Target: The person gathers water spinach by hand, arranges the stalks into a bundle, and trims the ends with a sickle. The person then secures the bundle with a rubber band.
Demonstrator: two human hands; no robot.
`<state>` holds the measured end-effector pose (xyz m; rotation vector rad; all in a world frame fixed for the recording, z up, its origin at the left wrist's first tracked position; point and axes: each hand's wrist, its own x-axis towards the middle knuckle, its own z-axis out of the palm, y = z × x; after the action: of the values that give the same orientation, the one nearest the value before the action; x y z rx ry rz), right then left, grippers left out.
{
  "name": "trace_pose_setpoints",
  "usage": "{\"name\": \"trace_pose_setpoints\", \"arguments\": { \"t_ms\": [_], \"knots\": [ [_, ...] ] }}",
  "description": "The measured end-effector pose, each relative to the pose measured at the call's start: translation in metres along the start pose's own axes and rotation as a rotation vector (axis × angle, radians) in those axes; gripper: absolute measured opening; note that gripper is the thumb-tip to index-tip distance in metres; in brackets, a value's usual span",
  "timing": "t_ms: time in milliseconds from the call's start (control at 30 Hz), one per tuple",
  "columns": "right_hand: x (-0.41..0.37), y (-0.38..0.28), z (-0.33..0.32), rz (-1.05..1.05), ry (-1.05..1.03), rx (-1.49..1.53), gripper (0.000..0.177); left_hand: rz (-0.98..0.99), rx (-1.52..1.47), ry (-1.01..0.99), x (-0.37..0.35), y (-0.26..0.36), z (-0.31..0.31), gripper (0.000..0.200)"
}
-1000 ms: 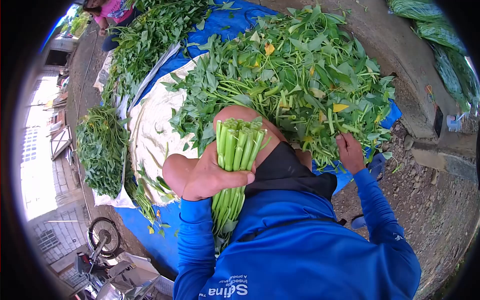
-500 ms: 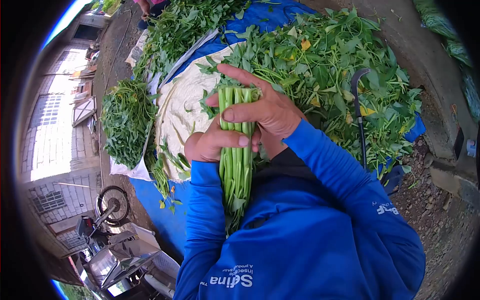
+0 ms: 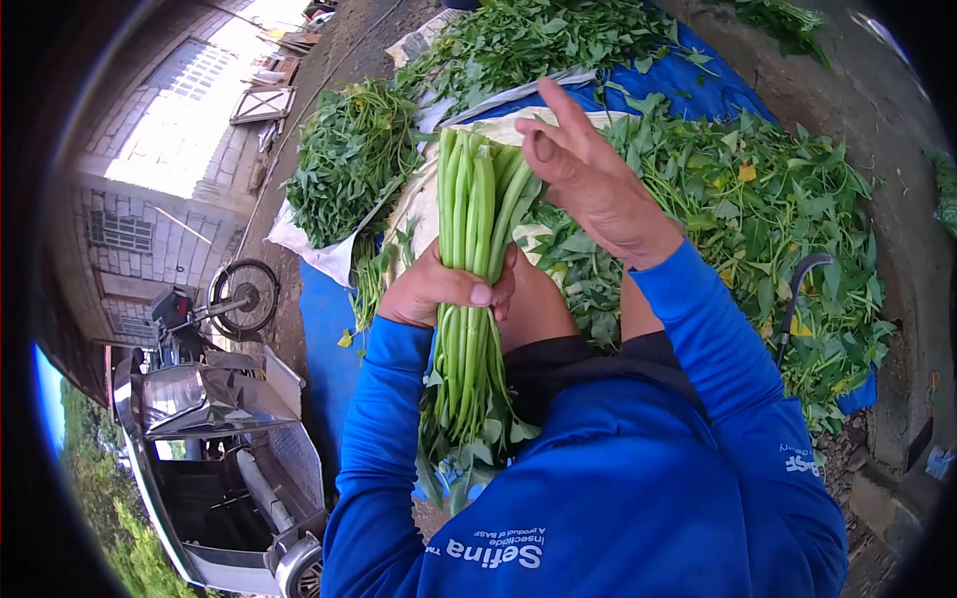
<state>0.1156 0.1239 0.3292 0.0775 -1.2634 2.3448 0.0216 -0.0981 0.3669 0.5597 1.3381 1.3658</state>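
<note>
Head view:

1. The blue tarp (image 3: pixel 330 339) spreads beneath the greens. Work over it, so that a loose stem drops there and not on the dirt.
2. The leafy heap (image 3: pixel 733 199) lies on your right, beyond your legs. Hold the bunch clear of it, or leaves may snag.
3. The bunch (image 3: pixel 469 224) is above your lap, stem ends (image 3: pixel 480 159) away from you, leaves (image 3: pixel 467 453) toward your shirt (image 3: pixel 598 488). It looks best steadied upright along its length, without crushing the leaves against you.
4. The sickle (image 3: pixel 795 289) lies on the heap to your right, its curved blade bare. Mind it if your right elbow swings wide.
5. Your right hand (image 3: pixel 613 204) is raised and open, fingers apart, holding nothing, just beside the stem ends; whether it touches them you cannot tell. A flat palm should press the ends more evenly than fingertips.
6. Your left hand (image 3: pixel 444 287) is closed around the middle of the bunch, thumb across the front. Grip firmly enough to stop slipping; too hard a squeeze may bruise the stalks.
7. Some stem ends lean out to the right, not quite level. Ease your grip slightly as you nudge those in, then firm it again.
</note>
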Motion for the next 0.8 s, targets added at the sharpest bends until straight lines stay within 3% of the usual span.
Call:
{"name": "trace_pose_setpoints", "arguments": {
  "t_ms": [33,67,167,200,300,333,433,467,567,667,800],
  "knots": [
    [-0.002,-0.004,-0.007,-0.041,0.006,-0.091,0.132,-0.019,-0.044,-0.039,-0.017,0.006,-0.014,0.064],
    [-0.006,0.003,-0.007,-0.212,0.035,-0.252,0.124,-0.015,-0.058,-0.032,-0.029,0.006,-0.025,0.067],
    [-0.045,-0.005,0.009,-0.194,-0.214,-0.637,0.119,-0.076,-0.120,0.015,-0.044,-0.017,-0.030,0.072],
    [-0.055,0.005,0.011,-0.345,-0.232,-0.760,0.106,-0.069,-0.190,0.002,-0.043,-0.035,-0.030,0.072],
    [-0.074,0.036,0.004,-0.315,-0.129,-0.718,0.095,-0.023,-0.375,-0.007,-0.029,-0.088,-0.028,0.071],
    [-0.078,0.034,0.004,-0.247,-0.063,-0.732,0.068,0.009,-0.421,0.002,-0.020,-0.099,-0.021,0.070],
    [-0.077,0.040,-0.005,-0.168,-0.097,-0.623,0.040,0.034,-0.468,-0.031,0.005,-0.112,-0.006,0.069],
    [-0.077,0.040,-0.006,-0.238,-0.070,-0.628,0.019,0.026,-0.511,-0.059,0.009,-0.114,-0.002,0.069],
    [-0.078,0.034,-0.006,-0.193,-0.036,-0.718,0.015,0.019,-0.536,-0.097,0.015,-0.117,-0.003,0.071],
    [-0.071,0.045,-0.013,-0.576,0.018,-1.037,0.013,0.015,-0.524,-0.123,0.020,-0.116,-0.004,0.076],
    [-0.051,0.040,-0.027,-0.660,0.113,-1.050,0.010,-0.017,-0.507,-0.193,0.020,-0.124,-0.015,0.081]
  ]
}}
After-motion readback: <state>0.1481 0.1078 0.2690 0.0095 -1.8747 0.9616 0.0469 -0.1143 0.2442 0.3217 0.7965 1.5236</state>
